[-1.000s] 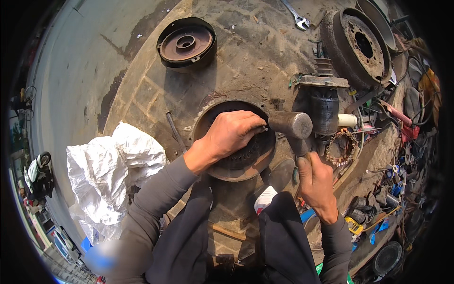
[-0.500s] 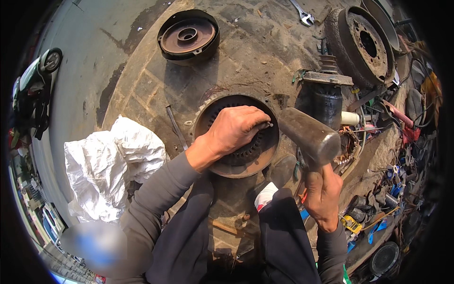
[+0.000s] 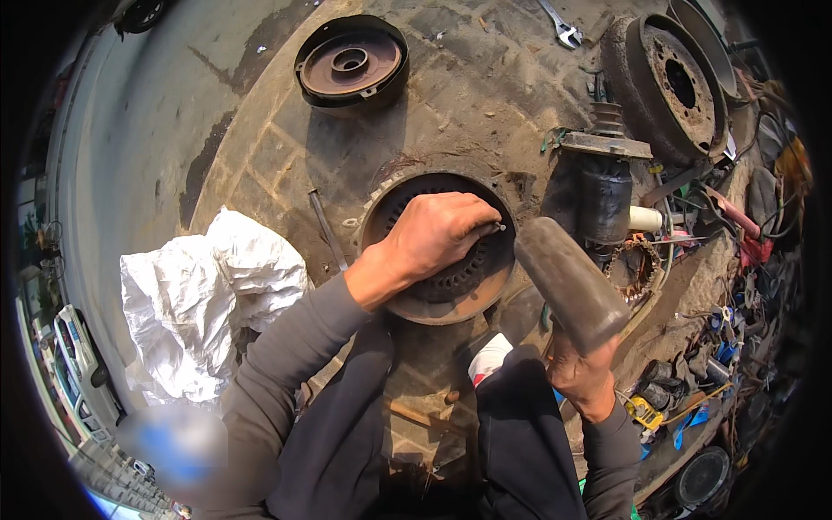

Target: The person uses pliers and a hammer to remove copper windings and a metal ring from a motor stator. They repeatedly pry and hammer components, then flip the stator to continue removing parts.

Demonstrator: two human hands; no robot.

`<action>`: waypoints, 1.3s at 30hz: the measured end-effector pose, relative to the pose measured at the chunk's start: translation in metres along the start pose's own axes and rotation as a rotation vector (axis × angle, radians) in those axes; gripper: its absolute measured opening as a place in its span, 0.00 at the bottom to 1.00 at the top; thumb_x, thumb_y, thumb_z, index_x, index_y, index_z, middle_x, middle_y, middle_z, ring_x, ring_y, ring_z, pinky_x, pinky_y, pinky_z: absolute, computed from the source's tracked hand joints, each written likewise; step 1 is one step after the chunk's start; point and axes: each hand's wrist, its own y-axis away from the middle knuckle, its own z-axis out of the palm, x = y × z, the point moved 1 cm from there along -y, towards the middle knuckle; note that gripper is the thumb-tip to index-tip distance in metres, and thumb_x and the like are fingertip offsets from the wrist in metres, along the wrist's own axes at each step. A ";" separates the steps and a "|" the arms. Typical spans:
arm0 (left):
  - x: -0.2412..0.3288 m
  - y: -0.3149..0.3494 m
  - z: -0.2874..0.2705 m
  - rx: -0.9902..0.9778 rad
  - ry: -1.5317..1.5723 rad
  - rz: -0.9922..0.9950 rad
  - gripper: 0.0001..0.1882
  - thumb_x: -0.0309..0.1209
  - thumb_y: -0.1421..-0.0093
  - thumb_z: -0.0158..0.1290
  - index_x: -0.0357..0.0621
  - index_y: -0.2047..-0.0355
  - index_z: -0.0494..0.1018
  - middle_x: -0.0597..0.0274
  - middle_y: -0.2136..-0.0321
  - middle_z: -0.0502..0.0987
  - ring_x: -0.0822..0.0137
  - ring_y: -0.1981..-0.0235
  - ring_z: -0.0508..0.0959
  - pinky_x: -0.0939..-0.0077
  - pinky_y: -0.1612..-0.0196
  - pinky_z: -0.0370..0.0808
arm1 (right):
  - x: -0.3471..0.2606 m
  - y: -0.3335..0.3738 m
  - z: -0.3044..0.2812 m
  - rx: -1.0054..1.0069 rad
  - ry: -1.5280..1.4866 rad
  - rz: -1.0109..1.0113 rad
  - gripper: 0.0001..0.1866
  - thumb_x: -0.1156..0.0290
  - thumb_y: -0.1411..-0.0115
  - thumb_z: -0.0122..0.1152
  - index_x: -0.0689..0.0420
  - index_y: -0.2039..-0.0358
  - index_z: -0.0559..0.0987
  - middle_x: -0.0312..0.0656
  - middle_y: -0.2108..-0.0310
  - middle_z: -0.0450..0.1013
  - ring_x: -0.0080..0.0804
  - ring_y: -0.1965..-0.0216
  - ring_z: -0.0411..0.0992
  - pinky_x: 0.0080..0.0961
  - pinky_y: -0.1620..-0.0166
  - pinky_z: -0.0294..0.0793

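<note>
Steel, dull grey: hammer (image 3: 568, 282), head raised toward the camera, gripped low on the handle by the right hand (image 3: 582, 374), nearest item, right of centre. White woven sack (image 3: 204, 299), crumpled, near left on the paving. Left hand (image 3: 433, 236), fingers closed around a thin metal punch (image 3: 491, 230) (only its tip shows), resting on the round ribbed motor housing (image 3: 442, 251) at centre ground. Thin metal rod (image 3: 328, 230) lying just left of the housing. Dark cylindrical motor body (image 3: 602, 198), upright, right of the housing. Copper-wound stator (image 3: 634, 267) just beside it. Farther off: round end cover (image 3: 351, 62), far centre; rusty brake drum (image 3: 672, 82) and spanner (image 3: 562, 26), far right.
</note>
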 end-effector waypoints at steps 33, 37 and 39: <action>0.046 0.014 -0.037 0.102 -0.021 -0.006 0.16 0.08 0.47 0.64 0.33 0.59 0.82 0.46 0.60 0.88 0.55 0.57 0.90 0.68 0.53 0.85 | 0.018 0.017 0.007 0.125 -0.409 0.471 0.17 0.60 0.22 0.60 0.63 0.62 0.78 0.47 0.80 0.70 0.40 0.81 0.68 0.35 0.74 0.67; 0.054 0.020 -0.044 0.177 -0.043 -0.007 0.16 0.11 0.47 0.67 0.35 0.58 0.81 0.47 0.62 0.88 0.54 0.60 0.90 0.69 0.57 0.86 | 0.021 0.020 0.010 0.112 -0.428 0.496 0.18 0.59 0.22 0.60 0.63 0.62 0.77 0.46 0.80 0.70 0.38 0.81 0.68 0.34 0.74 0.67; 0.057 0.023 -0.047 0.205 -0.062 -0.006 0.16 0.11 0.47 0.68 0.35 0.58 0.81 0.47 0.62 0.88 0.54 0.60 0.90 0.69 0.57 0.86 | 0.022 0.022 0.010 0.104 -0.438 0.519 0.19 0.59 0.22 0.60 0.63 0.63 0.76 0.45 0.80 0.70 0.35 0.80 0.67 0.33 0.73 0.67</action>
